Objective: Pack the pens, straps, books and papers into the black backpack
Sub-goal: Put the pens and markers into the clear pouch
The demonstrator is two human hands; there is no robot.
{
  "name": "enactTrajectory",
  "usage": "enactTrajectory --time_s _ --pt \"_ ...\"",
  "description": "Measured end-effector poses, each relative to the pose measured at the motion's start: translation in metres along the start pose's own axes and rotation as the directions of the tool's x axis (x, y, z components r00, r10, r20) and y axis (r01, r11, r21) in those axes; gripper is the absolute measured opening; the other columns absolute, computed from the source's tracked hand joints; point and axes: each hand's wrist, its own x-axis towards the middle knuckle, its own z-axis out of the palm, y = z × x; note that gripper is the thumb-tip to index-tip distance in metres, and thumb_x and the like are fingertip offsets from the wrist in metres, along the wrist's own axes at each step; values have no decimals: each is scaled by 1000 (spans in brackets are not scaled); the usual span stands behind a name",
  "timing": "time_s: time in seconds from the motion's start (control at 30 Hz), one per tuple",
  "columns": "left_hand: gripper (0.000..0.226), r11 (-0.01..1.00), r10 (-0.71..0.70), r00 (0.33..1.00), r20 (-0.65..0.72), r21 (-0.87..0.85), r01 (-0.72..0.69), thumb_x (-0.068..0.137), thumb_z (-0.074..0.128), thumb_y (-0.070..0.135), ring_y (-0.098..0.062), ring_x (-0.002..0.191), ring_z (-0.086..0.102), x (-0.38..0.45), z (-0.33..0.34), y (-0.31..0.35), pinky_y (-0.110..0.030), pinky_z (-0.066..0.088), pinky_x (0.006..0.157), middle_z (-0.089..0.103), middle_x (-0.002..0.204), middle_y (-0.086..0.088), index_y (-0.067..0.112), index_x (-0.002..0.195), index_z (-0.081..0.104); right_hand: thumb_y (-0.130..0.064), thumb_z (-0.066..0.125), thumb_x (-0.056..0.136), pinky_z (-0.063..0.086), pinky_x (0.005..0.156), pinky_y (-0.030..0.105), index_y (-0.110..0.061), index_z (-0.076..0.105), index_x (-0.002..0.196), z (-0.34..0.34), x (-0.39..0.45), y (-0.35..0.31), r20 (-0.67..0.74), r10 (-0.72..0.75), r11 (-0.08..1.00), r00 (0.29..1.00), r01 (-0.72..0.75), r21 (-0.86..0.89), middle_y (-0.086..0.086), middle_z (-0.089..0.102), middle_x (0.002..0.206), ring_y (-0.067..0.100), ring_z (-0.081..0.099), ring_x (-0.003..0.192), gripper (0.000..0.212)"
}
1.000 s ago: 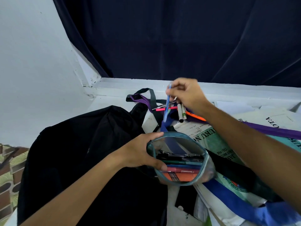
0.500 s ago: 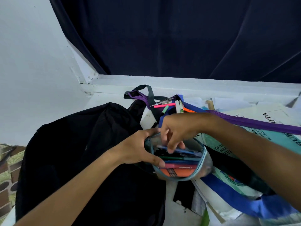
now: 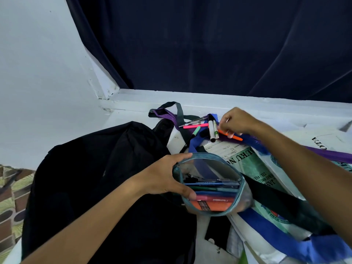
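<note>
Pencil pouch [image 3: 211, 189] in left hand [image 3: 162, 177]; right hand's [image 3: 237, 121] fingers on orange pen [image 3: 231, 135].

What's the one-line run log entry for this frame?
phase: gathering pens | left hand: holds clear pouch open | right hand: pinching orange pen in loose pile | black backpack: beside pouch

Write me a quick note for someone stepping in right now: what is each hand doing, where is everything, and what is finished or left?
Left hand grips the rim of the open clear plastic pencil pouch, which already holds several pens.
Right hand pinches the orange pen in the loose pile of pens behind the pouch.
The black fabric backpack lies to the left. The green and white printed books and the blue strap and purple strap lie beside the pouch.
Done: some pens pouched.
Left: the remaining pens, then pouch, straps, books and papers into the backpack.
</note>
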Motion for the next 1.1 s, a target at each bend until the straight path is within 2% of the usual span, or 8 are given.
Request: enactTrajectory --time_s 0.23,0.3,0.57,0.67,0.8,0.9,1.0,1.1 --pt "76 996 37 999 25 -81 -35 69 84 -2 -11 113 64 2 1 -1 -27 52 94 68 122 5 27 132 52 -25 63 91 55 61 31 -2 59 77 41 22 7 -121 118 991 986 -125 -47 15 67 68 26 68 57 26" --pt "75 995 33 999 30 -93 -30 69 84 -2 -12 114 64 4 0 -1 -28 52 95 68 123 4 26 132 52 -24 65 90 49 55 28 -6 54 73 43 22 3 -137 145 987 980 -154 -55 12 65 68 23 62 57 27" --pt "88 998 -9 999 35 -63 11 68 87 4 -11 117 62 6 -1 -6 -34 50 101 66 127 5 18 144 44 -11 62 88 35 48 23 -3 59 64 23 13 -4 5 222 972 975 -221 -80 8 59 55 18 46 46 25" --pt "98 999 -33 999 10 -18 33 65 90 11 -3 116 60 6 -1 -6 -28 48 103 63 129 10 19 148 38 -10 63 89 29 43 21 -2 57 62 0 0 -8 165 216 976 962 -210 -52 3 52 42 13 38 36 28" --pt "102 999 -40 999 -1 16 40 62 91 14 1 117 58 6 -1 -7 -25 46 104 60 130 15 23 148 37 -10 62 92 24 32 16 -4 60 61 -26 -27 -12 409 51 983 911 -118 139 8 56 49 9 40 32 32" --pt "97 999 -44 999 9 5 44 64 90 8 0 113 61 7 0 -6 -20 48 97 64 125 13 22 146 39 -3 62 90 30 30 15 -4 65 66 -33 -50 -19 476 -128 939 870 -49 341 15 62 60 12 51 36 24" --pt "96 999 -35 999 14 12 35 64 89 9 7 113 58 7 0 -5 -9 45 89 62 124 18 24 145 39 0 64 87 30 36 17 -3 70 76 -25 -74 -30 515 -259 941 817 93 326 14 64 63 12 50 40 13" --pt "107 998 -44 999 3 49 44 57 94 29 6 123 52 7 0 -7 -16 41 103 56 135 16 22 148 38 -11 72 84 28 49 25 -17 75 72 -9 -90 -42 554 -364 927 748 351 135 0 57 59 9 39 49 14"
